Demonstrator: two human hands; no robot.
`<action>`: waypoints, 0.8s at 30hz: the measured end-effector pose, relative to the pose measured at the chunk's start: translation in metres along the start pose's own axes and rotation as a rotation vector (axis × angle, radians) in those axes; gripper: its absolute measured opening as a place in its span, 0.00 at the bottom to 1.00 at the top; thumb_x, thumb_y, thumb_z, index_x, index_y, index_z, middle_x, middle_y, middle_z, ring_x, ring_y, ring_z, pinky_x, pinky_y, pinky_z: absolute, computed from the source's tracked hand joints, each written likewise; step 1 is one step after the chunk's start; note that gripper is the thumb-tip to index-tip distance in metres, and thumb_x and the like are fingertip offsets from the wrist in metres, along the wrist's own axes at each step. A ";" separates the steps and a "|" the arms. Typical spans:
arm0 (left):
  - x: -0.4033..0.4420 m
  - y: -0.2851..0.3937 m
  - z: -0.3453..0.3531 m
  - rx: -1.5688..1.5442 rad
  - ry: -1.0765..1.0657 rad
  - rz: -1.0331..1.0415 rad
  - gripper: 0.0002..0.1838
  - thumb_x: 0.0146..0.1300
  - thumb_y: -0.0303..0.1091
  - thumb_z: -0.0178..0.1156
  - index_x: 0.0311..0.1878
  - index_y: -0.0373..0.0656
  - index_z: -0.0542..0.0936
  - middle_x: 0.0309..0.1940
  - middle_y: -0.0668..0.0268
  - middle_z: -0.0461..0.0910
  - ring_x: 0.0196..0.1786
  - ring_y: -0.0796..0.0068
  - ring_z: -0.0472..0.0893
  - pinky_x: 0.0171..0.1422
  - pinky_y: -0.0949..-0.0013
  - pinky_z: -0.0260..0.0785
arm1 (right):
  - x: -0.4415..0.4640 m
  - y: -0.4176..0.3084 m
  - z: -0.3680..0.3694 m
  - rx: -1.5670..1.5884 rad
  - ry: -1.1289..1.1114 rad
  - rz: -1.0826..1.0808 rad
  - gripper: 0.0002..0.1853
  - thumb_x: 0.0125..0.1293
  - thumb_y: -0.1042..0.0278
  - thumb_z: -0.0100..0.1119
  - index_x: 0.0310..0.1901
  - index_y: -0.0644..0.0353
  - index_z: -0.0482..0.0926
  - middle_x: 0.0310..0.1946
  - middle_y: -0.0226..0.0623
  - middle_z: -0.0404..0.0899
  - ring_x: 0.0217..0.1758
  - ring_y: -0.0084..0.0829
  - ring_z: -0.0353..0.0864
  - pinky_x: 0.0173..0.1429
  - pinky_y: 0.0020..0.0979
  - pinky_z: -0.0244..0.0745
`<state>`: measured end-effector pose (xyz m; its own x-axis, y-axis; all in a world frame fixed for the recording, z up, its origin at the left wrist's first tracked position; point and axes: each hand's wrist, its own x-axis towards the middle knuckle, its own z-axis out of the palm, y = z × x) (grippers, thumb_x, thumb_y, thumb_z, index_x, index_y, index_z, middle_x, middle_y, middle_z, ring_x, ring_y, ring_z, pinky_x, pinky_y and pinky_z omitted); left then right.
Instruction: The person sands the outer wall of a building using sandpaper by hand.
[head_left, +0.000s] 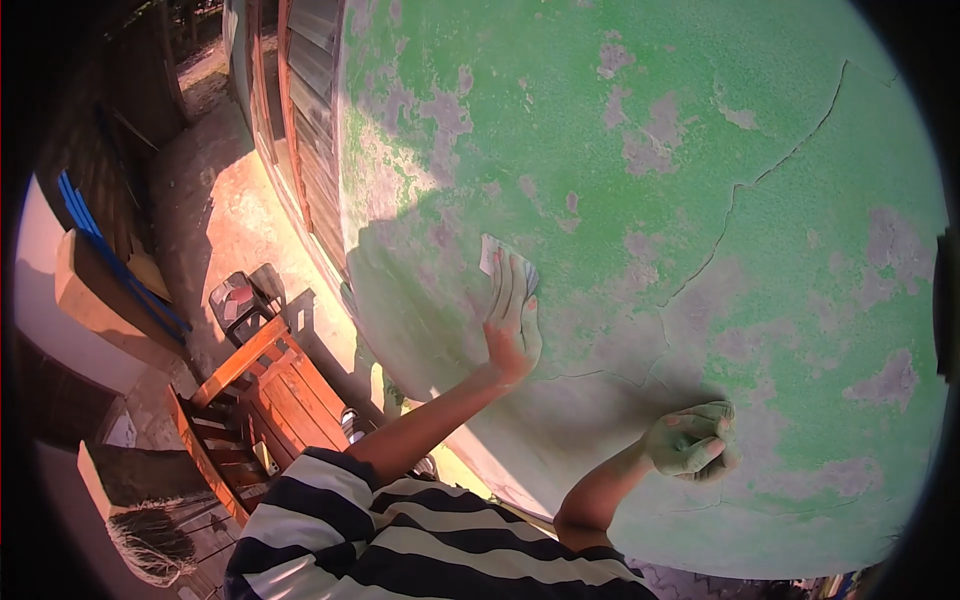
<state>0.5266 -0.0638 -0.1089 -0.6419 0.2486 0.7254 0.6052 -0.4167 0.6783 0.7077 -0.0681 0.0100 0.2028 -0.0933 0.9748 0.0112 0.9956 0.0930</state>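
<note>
1. Head view: your left hand, near mid-frame, has its fingers straight and close together, pressing a pale sheet, probably sandpaper, against the green wall.
2. You would do best to spread pressure evenly so its corners lie flat, and go lightly along the crack at upper right, where edges could snag it.
3. Your right hand, at lower right, is curled into a loose fist near the wall; nothing shows in it.
4. Your sheet looks thin and whitish, partly covered; the wall is blotched with gray patches.
</note>
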 end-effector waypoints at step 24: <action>0.064 -0.041 -0.019 0.054 -0.019 0.147 0.26 0.69 0.28 0.49 0.65 0.19 0.72 0.67 0.32 0.70 0.73 0.33 0.67 0.76 0.43 0.62 | -0.033 0.003 0.027 -0.317 -0.069 -0.055 0.10 0.77 0.71 0.49 0.42 0.69 0.77 0.08 0.33 0.67 0.15 0.24 0.61 0.27 0.30 0.58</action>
<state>0.4519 -0.0474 -0.0926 -0.5356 0.2046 0.8193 0.7171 -0.4020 0.5693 0.6751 -0.0628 -0.0162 0.1267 -0.1366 0.9825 0.3269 0.9409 0.0886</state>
